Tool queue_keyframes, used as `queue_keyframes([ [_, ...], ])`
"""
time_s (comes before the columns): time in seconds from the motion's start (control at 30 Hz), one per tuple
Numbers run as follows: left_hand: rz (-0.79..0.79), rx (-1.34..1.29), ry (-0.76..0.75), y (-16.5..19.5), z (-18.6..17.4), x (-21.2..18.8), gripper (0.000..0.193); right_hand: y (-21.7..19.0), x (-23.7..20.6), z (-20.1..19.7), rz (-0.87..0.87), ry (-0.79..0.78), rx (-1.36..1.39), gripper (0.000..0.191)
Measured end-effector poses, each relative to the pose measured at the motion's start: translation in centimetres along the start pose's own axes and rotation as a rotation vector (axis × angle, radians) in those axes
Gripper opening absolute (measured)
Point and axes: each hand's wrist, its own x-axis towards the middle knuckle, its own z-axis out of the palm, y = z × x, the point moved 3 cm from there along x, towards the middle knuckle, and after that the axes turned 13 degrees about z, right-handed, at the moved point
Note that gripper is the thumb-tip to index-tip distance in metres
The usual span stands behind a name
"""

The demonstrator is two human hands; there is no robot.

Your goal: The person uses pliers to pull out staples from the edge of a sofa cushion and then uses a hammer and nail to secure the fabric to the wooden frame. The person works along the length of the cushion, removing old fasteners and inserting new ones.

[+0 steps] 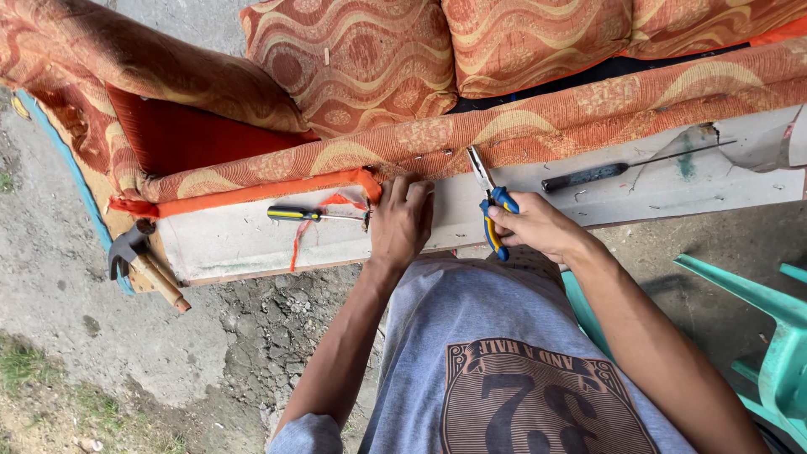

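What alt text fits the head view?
A person's right hand holds blue-and-yellow pliers at the patterned orange fabric edge of an overturned sofa while the left hand presses the fabric. Two screwdrivers and a hammer lie nearby.

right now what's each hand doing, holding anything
Left hand: holds no tool, fingers pressed on the orange sofa fabric edge.
Right hand: closed around the blue-and-yellow pliers.
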Motion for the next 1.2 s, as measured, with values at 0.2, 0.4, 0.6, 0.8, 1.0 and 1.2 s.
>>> queue_keyframes([
  [0.2,-0.038,-0.181,0.042,1.3,0.5,-0.2,0.015,-0.8,-0.8,1.4,0.028,-0.280,0.360,0.036],
  [0.4,-0.481,-0.705,0.020,2.0,4.3,-0.9,0.025,0.4,0.5,2.1,-0.024,-0.783,0.821,0.042],
  [0.6,-0.920,-1.471,0.090,1.8,10.5,0.2,0.037,2.6,2.3,0.9,-0.037,-0.604,0.886,0.052],
  [0.8,-0.857,-1.650,0.091,1.3,12.2,2.0,0.041,2.4,1.1,0.3,-0.041,-0.120,0.539,0.050],
  [1.0,-0.934,-1.676,0.125,1.9,12.9,2.5,0.034,0.2,-3.7,0.9,-0.598,0.568,-0.440,0.080],
  [1.2,-0.997,-1.576,0.102,1.7,13.8,2.2,0.032,0.0,-3.6,0.5,-0.279,0.634,-0.608,0.063],
])
